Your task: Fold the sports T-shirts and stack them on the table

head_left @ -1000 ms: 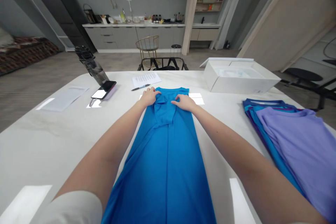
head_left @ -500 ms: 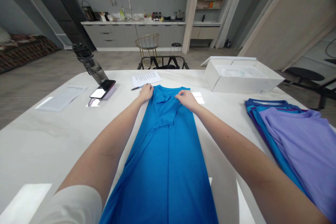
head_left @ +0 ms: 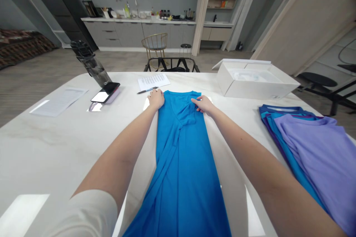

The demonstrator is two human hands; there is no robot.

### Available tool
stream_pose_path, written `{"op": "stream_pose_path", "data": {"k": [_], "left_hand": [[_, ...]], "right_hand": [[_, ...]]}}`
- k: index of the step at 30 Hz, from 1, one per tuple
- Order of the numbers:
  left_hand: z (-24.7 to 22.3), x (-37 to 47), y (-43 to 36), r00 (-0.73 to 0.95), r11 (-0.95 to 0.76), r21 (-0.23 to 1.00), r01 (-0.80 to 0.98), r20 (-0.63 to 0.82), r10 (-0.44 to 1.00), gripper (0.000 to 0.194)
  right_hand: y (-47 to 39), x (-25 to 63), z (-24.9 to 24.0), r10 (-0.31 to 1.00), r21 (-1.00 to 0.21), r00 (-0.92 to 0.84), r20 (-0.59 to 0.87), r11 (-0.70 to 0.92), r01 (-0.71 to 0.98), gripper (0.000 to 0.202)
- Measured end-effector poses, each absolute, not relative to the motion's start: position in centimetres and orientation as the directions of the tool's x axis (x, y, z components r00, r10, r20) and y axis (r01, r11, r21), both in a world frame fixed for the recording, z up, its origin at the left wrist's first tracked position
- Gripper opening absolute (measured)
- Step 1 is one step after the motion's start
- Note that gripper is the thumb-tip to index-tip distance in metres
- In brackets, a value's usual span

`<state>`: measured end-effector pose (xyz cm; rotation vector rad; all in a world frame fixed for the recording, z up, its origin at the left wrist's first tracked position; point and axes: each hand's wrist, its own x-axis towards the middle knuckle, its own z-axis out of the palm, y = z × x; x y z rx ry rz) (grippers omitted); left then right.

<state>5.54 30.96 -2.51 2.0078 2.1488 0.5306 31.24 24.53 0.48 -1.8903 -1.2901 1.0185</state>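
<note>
A blue shirt (head_left: 194, 163) lies lengthwise on the white table in front of me, its neckline at the far end. Its left side is folded inward, and a sleeve (head_left: 185, 113) lies across the upper part. My left hand (head_left: 156, 99) grips the shirt's upper left edge, fingers curled at the fabric. At the upper right, my right hand (head_left: 205, 105) pinches the folded sleeve's cloth near the shirt's right edge; its fingertips partly cover the hold. A pen (head_left: 147, 90) lies just beyond my left hand, beside a printed sheet (head_left: 153, 80).
Folded shirts are stacked on the right, a lilac one (head_left: 319, 144) on top. Behind them stands an open white box (head_left: 250, 88). At left are a phone (head_left: 105, 92), a dark clear bottle (head_left: 96, 68) and a paper sheet (head_left: 59, 102). A black chair (head_left: 172, 66) stands beyond the table.
My right hand has moved slightly right, drawing the folded sleeve with it. The shirt's left side now lies further inward, so its outline is narrower. My left hand stays at the upper left edge.
</note>
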Motion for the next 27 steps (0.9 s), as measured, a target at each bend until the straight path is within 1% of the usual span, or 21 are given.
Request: {"op": "stream_pose_path", "data": {"k": [2,4,6,8,11,13,15,18,20,23,25,27], "left_hand": [[-2.6,5.3,31.0,-0.067,0.017,0.342,0.940,0.137,0.988,0.029],[-2.6,5.1,31.0,-0.037,-0.015,0.314,0.949,0.158,0.987,0.029],[-2.6,4.9,30.9,-0.010,-0.040,0.285,0.958,0.172,0.985,0.029],[-2.8,4.8,30.8,0.004,-0.053,0.272,0.961,0.176,0.984,0.029],[-3.1,4.7,30.8,-0.005,-0.045,0.265,0.963,0.185,0.983,0.030],[-3.2,4.8,30.6,-0.022,-0.031,0.267,0.963,0.195,0.981,0.030],[-3.1,4.9,30.3,-0.047,-0.018,0.281,0.960,0.223,0.974,0.030],[-2.7,5.2,29.4,-0.051,-0.044,0.294,0.955,0.308,0.950,0.034],[-2.2,5.3,28.4,0.018,-0.125,0.279,0.952,0.356,0.934,0.037],[-1.2,5.3,26.3,0.221,-0.326,0.241,0.914,0.377,0.899,0.035],[-0.7,5.4,24.2,0.355,-0.448,0.217,0.867,0.364,0.861,0.033],[-0.2,5.5,21.7,0.442,-0.521,0.199,0.830,0.337,0.832,0.031]], "right_hand": [[24.1,31.1,-0.5,0.944,-0.789,0.196,-0.267,-0.331,0.518,0.052],[23.7,30.8,-0.8,0.953,-0.751,0.195,-0.233,-0.304,0.586,0.055],[23.5,30.5,-0.6,0.968,-0.719,0.179,-0.176,-0.250,0.648,0.054],[23.5,30.4,0.0,0.978,-0.712,0.163,-0.134,-0.209,0.671,0.050],[23.9,31.1,1.3,0.976,-0.735,0.162,-0.147,-0.218,0.642,0.044],[24.1,31.8,1.8,0.971,-0.717,0.162,-0.177,-0.240,0.655,0.039],[24.0,32.2,1.8,0.972,-0.636,0.162,-0.171,-0.235,0.736,0.035],[22.9,32.1,1.0,0.982,-0.447,0.162,-0.096,-0.188,0.875,0.035],[21.8,31.7,0.5,0.987,-0.384,0.159,-0.035,-0.160,0.909,0.036],[20.1,30.9,0.3,0.985,-0.382,0.130,0.113,-0.078,0.921,0.027],[19.0,30.3,0.5,0.980,-0.386,0.053,0.193,0.026,0.922,0.021],[17.7,29.6,0.7,0.972,-0.398,-0.086,0.219,0.169,0.902,0.017]]}}
